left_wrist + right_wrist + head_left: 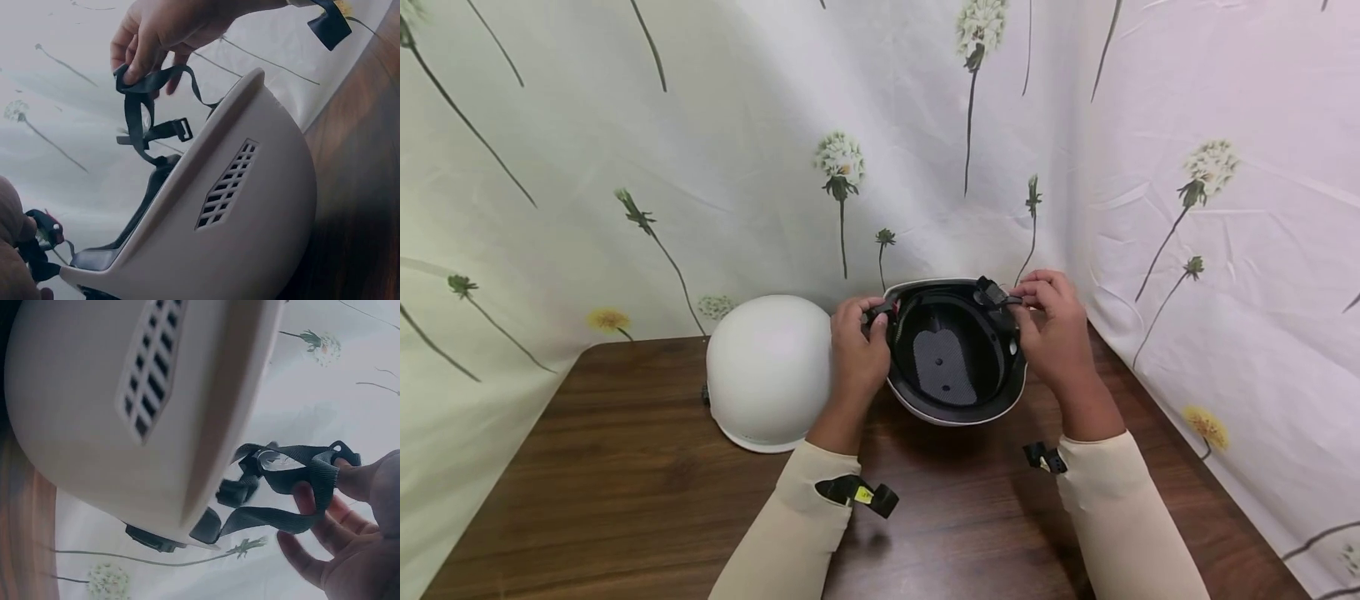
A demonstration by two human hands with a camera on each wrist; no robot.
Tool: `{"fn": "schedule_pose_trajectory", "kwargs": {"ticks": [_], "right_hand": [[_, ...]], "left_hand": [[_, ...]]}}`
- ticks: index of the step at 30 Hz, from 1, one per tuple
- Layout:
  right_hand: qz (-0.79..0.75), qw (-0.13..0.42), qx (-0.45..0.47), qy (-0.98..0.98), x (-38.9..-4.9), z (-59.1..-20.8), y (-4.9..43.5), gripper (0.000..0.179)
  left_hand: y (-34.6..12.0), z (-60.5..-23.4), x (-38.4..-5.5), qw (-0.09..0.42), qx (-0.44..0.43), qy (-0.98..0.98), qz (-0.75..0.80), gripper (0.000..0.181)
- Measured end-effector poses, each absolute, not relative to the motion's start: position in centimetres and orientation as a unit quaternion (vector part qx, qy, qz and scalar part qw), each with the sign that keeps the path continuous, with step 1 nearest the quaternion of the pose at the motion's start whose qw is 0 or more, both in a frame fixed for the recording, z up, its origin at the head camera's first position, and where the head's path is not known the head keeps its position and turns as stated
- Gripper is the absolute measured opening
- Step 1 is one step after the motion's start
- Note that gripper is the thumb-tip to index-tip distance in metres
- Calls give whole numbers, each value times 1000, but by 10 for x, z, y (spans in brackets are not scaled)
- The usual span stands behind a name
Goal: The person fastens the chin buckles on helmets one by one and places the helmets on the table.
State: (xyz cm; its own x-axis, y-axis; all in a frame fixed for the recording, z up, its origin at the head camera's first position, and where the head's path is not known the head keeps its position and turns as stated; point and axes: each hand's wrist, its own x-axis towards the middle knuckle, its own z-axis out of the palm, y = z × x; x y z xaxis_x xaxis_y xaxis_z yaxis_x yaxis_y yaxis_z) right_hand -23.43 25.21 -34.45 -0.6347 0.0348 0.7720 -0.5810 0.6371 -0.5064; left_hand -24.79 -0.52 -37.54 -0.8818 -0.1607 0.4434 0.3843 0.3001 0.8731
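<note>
Helmet: lying hollow side up at the back of the table, right of middle; black liner facing upward, slotted vent showing in the white shell.
Left strap: standing at the helmet's left rim.
Right strap: looping up past the right rim; a black buckle is hanging beside the loop in the left wrist view.
Left hand: pinching the left strap, thumb nearest the liner.
Right hand: pinching the right strap between thumb and fingers.
Hands: working apart, one at each side of the helmet.
Second helmet: resting dome up on the table, just left of the left hand; cannot tell whether the two are touching.
Sleeves: covering both forearms, pale cream; a black wrist camera is jutting inward from the left cuff, another from the right.
Cloth: hanging behind and to the right, white, dandelion print, meeting in a corner beyond the helmet.
</note>
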Motion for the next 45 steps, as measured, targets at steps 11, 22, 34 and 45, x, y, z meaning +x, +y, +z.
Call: {"fn": "schedule_pose_trajectory", "kwargs": {"ticks": [11,22,34,45], "right_hand": [[428,385,188,-795,-235,-345,250,13],[360,420,211,-806,-234,-344,248,7],[370,502,191,-758,-236,-347,247,7],[340,437,194,-809,-234,-346,249,20]], "left_hand": [[-5,-373,-248,198,-44,-762,-615,30],[-8,-377,-252,251,-95,-736,-621,34],[-6,-376,-251,235,-96,-720,-646,26],[-6,-379,-252,241,-100,-727,-636,27]]}}
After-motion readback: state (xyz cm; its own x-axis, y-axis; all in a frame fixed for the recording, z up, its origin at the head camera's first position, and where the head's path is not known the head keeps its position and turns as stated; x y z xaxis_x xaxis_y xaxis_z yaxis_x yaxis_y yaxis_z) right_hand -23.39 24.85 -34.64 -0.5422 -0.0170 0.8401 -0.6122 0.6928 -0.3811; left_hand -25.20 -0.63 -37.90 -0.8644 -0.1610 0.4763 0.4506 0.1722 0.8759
